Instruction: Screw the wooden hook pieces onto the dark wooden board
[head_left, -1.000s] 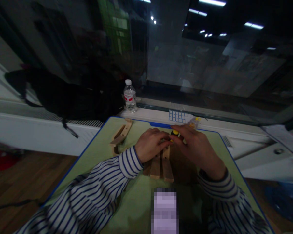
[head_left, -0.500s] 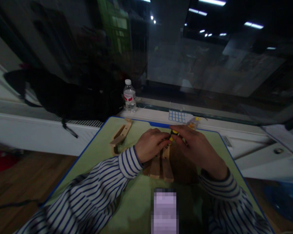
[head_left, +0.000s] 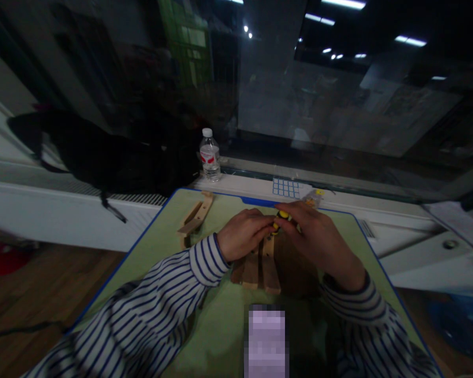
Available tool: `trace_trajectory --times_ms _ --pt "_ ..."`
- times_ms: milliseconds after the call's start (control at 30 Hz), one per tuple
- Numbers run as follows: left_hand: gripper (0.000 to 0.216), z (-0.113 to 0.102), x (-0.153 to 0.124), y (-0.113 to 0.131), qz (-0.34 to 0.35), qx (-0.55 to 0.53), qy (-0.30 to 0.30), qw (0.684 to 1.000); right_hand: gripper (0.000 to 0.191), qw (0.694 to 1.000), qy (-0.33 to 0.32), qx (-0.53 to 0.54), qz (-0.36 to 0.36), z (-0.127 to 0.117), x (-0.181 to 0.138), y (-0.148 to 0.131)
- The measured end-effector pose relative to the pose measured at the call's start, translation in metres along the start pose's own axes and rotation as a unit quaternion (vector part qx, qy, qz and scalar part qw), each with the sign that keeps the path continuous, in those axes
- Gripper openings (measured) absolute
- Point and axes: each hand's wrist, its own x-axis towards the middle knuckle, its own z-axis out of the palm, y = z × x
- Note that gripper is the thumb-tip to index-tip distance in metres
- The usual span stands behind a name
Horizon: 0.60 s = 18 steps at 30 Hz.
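Note:
My right hand (head_left: 319,239) is closed around the top of a short yellow-and-black screwdriver (head_left: 284,214), its fingers bent over the handle. From the other side, the pinched fingertips of my left hand (head_left: 244,233) meet the lower part of the same tool. Beneath both hands lie light wooden pieces (head_left: 270,273) with small holes, side by side on a brown board (head_left: 299,268). The screwdriver's tip is hidden by my fingers. Left of my left hand rests a separate wooden assembly (head_left: 197,215), angled, with holes along one bar.
A green-topped table (head_left: 150,252) with a blue edge carries the work. Near its front, a phone-like pixelated object (head_left: 266,341) lies. On the sill behind stand a water bottle (head_left: 210,157), a blue-squared label sheet (head_left: 286,187), a small plastic bag (head_left: 312,198) and a black backpack (head_left: 134,152).
My right fingers have shifted slightly on the screwdriver handle, showing more of its yellow top. My left hand and the wooden pieces stay almost in place.

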Motion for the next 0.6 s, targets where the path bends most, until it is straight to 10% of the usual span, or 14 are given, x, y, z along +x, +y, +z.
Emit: trace_trajectory --times_ms 600 --pt "0.024 0.0004 0.0001 0.0018 -0.073 0.010 0.026 0.997 0.037 0.998 -0.010 0.059 -0.009 -0.0018 -0.0010 0.0000"
